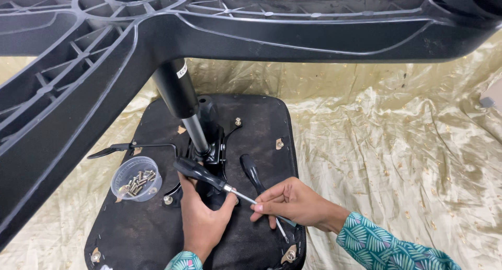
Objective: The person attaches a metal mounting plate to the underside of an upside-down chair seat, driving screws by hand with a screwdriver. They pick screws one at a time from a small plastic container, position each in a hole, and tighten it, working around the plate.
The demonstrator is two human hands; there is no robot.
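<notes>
Head view, looking down. Left hand (201, 217) laid palm-down on the underside of an upturned office chair seat (141, 233), fingers spread and loosely open, thumb raised against a screwdriver shaft; no closed grip visible, only contact. Right hand (290, 201) reaching in from the right, teal patterned sleeve (387, 246) at the wrist, fingertips pinched lightly around the metal shaft of the first screwdriver (209, 177).

First screwdriver lying on a slant: black handle up and to the left near the chair mechanism (212, 152), shaft running down and to the right, tip hidden under the right fingers. Second screwdriver (253, 175) just beside it, long axis also slanted, black handle toward the top, thin shaft passing under the right hand and emerging with its tip pointing down-right near the seat's lower edge.

Left of the hands, a clear plastic cup (137, 178) holding a heap of screws (140, 181), resting on the seat. Black gas-lift column (178, 92) rising from the mechanism into a five-spoke black chair base (78, 76) filling the top of the view. Golden fabric (392, 144) spread beneath everything.
</notes>
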